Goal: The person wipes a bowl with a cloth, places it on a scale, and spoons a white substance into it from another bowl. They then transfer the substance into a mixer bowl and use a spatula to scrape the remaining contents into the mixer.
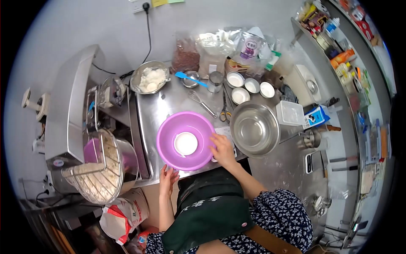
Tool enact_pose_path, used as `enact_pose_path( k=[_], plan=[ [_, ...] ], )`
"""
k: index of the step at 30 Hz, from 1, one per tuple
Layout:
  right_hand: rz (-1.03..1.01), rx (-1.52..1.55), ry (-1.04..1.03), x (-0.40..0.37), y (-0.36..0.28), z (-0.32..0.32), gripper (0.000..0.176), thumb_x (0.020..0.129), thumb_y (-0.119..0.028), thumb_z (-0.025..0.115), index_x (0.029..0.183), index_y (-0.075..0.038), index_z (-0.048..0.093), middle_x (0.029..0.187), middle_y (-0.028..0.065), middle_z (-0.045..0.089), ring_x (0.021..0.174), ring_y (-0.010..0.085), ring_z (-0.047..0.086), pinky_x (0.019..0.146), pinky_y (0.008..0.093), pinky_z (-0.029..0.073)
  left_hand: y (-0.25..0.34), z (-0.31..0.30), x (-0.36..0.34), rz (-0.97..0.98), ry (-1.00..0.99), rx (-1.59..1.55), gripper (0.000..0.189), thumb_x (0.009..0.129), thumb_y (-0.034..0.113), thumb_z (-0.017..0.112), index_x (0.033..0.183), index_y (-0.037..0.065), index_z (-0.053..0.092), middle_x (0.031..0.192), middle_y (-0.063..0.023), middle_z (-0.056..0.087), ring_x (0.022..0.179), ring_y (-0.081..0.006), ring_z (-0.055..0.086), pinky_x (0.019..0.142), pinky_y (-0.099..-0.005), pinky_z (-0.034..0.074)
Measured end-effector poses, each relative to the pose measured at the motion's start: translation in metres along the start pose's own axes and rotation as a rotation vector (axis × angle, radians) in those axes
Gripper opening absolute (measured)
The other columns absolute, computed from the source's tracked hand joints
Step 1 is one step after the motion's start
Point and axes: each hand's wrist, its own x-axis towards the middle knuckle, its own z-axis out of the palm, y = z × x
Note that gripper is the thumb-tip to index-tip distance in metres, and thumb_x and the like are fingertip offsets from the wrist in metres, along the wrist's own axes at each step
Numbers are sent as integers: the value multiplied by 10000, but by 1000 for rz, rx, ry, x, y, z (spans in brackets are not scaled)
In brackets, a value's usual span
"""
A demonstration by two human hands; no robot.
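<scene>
A purple plastic bowl point(164, 139) stands at the front of the steel worktable, with a round white mass point(186, 144) at its bottom. The fingers of my right hand point(223, 150) are bent and apart, their tips right at the bowl's right rim. Below the bowl's lower left side, my left hand point(168, 177) is raised with fingers spread and nothing in it. To the right sits a large steel bowl point(255, 129). A whisk point(203, 104) and scissors point(224, 113) lie behind the purple bowl.
On my left, a mixer bowl point(127, 158) full of pale dough or flour sits behind a wire guard point(91, 178). Farther back are a steel bowl point(139, 84) with white contents, a blue spatula point(190, 79), and several small white bowls point(240, 96). Shelves point(359, 122) line the right.
</scene>
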Motion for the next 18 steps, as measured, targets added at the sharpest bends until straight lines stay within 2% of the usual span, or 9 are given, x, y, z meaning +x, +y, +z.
enact_pose_path(
  k=[2, 4, 6, 8, 12, 13, 15, 17, 18],
  plan=[
    [150, 102, 67, -14, 33, -20, 295, 798, -126, 632, 1081, -44, 622, 1070, 176, 618, 971, 327, 595, 818, 416, 468, 10, 13, 8, -71, -11, -62, 585, 888, 198, 601, 1362, 49, 292, 1110, -141, 497, 941, -234, 589, 793, -371, 559],
    [371, 117, 101, -22, 45, -48, 225, 840, -126, 606, 1038, -20, 629, 905, 158, 645, 784, 295, 642, 701, 356, 509, 4, 13, 22, -91, -47, -127, 532, 877, 187, 613, 1293, 39, 316, 1122, -151, 494, 974, -277, 604, 784, -399, 573],
    [450, 150, 165, -32, 58, -67, 170, 857, -117, 598, 985, -13, 638, 873, 148, 642, 698, 255, 646, 628, 328, 511, 9, 19, 25, -117, -93, -154, 539, 873, 157, 606, 1307, 41, 309, 1135, -151, 504, 1013, -293, 592, 805, -421, 568],
    [430, 180, 232, -48, 72, -73, 153, 856, -101, 597, 970, -6, 636, 835, 147, 637, 659, 232, 638, 591, 308, 502, 11, 19, 32, -137, -81, -118, 539, 858, 101, 585, 1315, 44, 305, 1161, -158, 497, 1022, -299, 586, 814, -434, 565],
    [473, 166, 259, -83, 62, -67, 157, 850, -90, 597, 976, -4, 636, 842, 142, 640, 691, 247, 633, 616, 326, 492, 11, 19, 46, -174, -77, -66, 557, 808, -4, 532, 1319, 45, 315, 1189, -173, 493, 1029, -304, 582, 826, -445, 563],
    [491, 170, 249, -86, 45, -70, 153, 844, -87, 601, 968, -3, 635, 860, 142, 640, 720, 264, 630, 635, 334, 486, 21, 28, 39, -167, -51, -60, 454, 768, -19, 512, 1212, -15, 419, 1090, -149, 547, 938, -286, 615, 737, -420, 599],
    [481, 154, 265, -101, 26, -66, 147, 844, -80, 595, 962, -1, 635, 886, 145, 640, 740, 292, 625, 663, 350, 491, 26, 20, 42, -178, -31, -35, 363, 768, -23, 515, 1128, -41, 470, 1033, -138, 568, 930, -273, 613, 736, -429, 595],
    [550, 178, 315, -119, 3, -69, 179, 828, -35, 603, 1002, 4, 623, 906, 135, 641, 776, 263, 640, 675, 321, 502, 43, 12, 33, -155, -145, 28, 323, 769, -21, 522, 1091, -30, 500, 1015, -123, 574, 899, -246, 617, 723, -417, 591],
    [586, 209, 355, -125, -7, -73, 197, 823, -18, 606, 1018, 4, 617, 913, 131, 641, 790, 251, 645, 676, 311, 506, 57, 23, 17, -126, -84, 66, 339, 765, -22, 522, 1101, -29, 486, 1015, -125, 573, 896, -249, 617, 712, -408, 594]
  ],
)
